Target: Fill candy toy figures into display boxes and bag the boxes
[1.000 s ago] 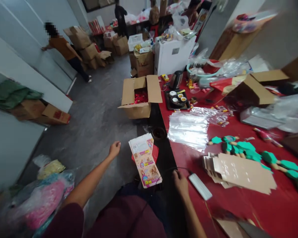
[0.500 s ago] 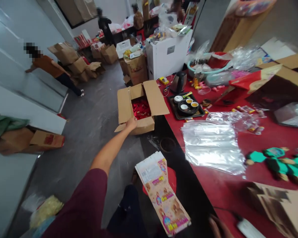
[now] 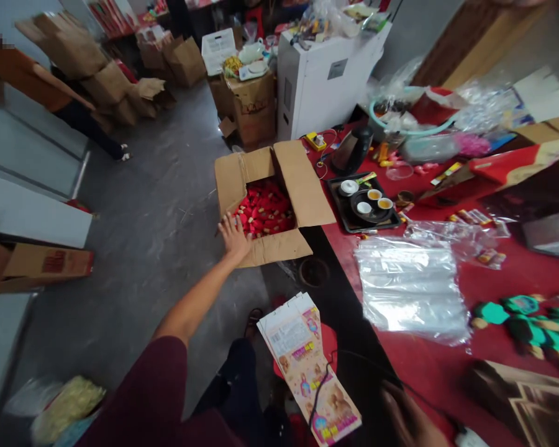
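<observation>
My left hand [image 3: 234, 238] rests on the near left corner of an open cardboard box [image 3: 305, 183], its fingers spread. Inside the box lie many small red pieces with pale ends [image 3: 265, 208]. My right hand [image 3: 410, 413] is at the bottom right by the dark table edge, smeared by motion, and its fingers do not show clearly. Beside it a thin black cable [image 3: 363, 357] runs across a stack of printed cardboard sheets [image 3: 302, 354] to a white device [image 3: 468, 437]. The sheets lie on a red stool [image 3: 328, 338].
On the red table [image 3: 414, 354] are clear plastic bags [image 3: 410, 285], a black tea tray [image 3: 340, 205], an electric kettle [image 3: 351, 149], green pieces [image 3: 531, 316] and flat brown cardboard [image 3: 535, 397]. Cartons stand behind. A person in an orange top [image 3: 23, 77] is at far left.
My left hand has shifted left along the box's near edge and its fingers have spread. The cable now crosses the printed sheets. The view has tilted down and closer to the box.
</observation>
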A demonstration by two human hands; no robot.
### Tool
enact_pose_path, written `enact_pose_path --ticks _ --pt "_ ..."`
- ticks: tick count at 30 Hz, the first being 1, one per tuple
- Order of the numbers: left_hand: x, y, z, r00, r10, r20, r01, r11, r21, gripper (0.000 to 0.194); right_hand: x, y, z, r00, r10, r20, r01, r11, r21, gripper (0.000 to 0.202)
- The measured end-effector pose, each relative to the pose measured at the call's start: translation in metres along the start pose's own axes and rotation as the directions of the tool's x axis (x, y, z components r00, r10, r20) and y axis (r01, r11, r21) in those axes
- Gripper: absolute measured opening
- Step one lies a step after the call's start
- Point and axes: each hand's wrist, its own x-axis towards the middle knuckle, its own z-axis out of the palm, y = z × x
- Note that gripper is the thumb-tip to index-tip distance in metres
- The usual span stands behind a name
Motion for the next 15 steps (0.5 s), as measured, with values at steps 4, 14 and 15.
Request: enact_pose_path --ticks 4,14,15 --pt "0.011 -0.046 -0.021 0.989 -0.089 0.114 0.077 0.991 0.106 0.067 0.037 -0.081 -0.01 0.97 -0.242 -0.018 0.242 0.97 0.007 0.052" --pt "0.156 -0.005 0.061 0.927 -0.18 0.329 0.211 0.975 -0.064 0.049 0.258 -0.348 0.093 0.94 -0.28 0.193 0.134 0.828 0.545 0.024" --pt "0.167 0.004 0.074 0.931 -0.15 0.333 0.195 0.975 -0.105 0.047 0.286 -0.36 0.115 0.947 -0.236 0.22 0.074 0.824 0.562 0.022"
